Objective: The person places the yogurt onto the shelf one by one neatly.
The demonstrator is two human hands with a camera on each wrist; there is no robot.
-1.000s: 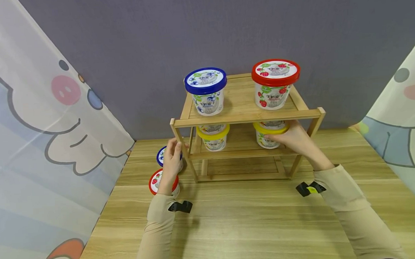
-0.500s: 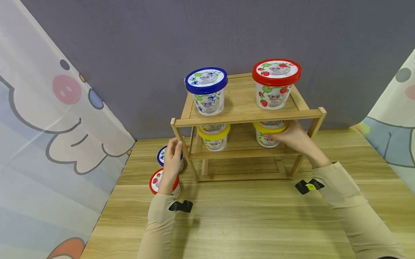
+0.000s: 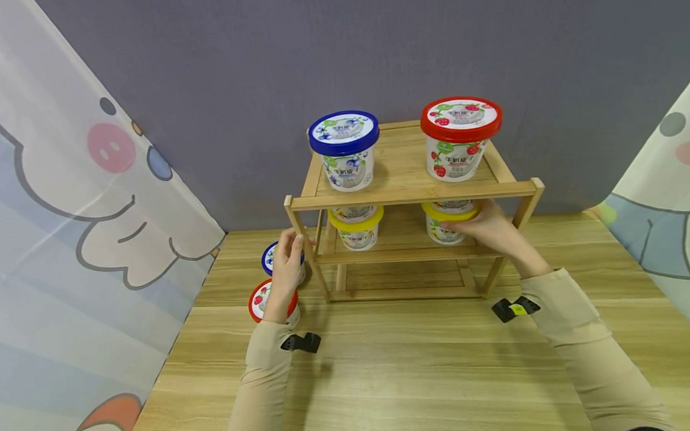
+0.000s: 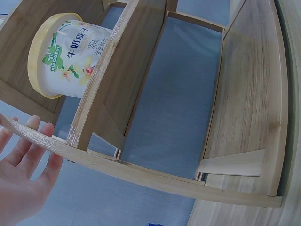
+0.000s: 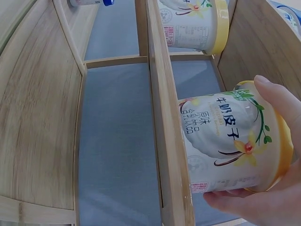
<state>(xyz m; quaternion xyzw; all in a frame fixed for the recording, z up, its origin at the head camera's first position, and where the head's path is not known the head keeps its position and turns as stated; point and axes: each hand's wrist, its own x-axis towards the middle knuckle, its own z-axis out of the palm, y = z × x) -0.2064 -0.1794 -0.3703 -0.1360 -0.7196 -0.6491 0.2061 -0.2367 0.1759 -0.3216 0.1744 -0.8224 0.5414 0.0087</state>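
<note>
In the head view my right hand [image 3: 493, 228] grips a yellow-lidded paper tub [image 3: 445, 232] on the right of the middle shelf of a bamboo rack [image 3: 408, 290]. The right wrist view shows thumb and fingers around this vanilla-flower tub [image 5: 225, 141], near its lid. My left hand [image 3: 288, 263] holds the rack's left front post [image 3: 302, 227], fingertips showing past it; in the left wrist view the hand [image 4: 28, 174] is at that post [image 4: 136, 172]. A second yellow-lidded tub [image 3: 359, 237] sits on the middle shelf's left, untouched.
On the top shelf stand a blue-lidded tub [image 3: 345, 154] and a red-lidded tub [image 3: 457, 143]. Another blue-lidded tub [image 3: 270, 257] and red-lidded tub [image 3: 262, 299] stand on the wooden table [image 3: 398, 367], left of the rack, partly behind the left hand. A grey wall [image 3: 247, 85] rises behind.
</note>
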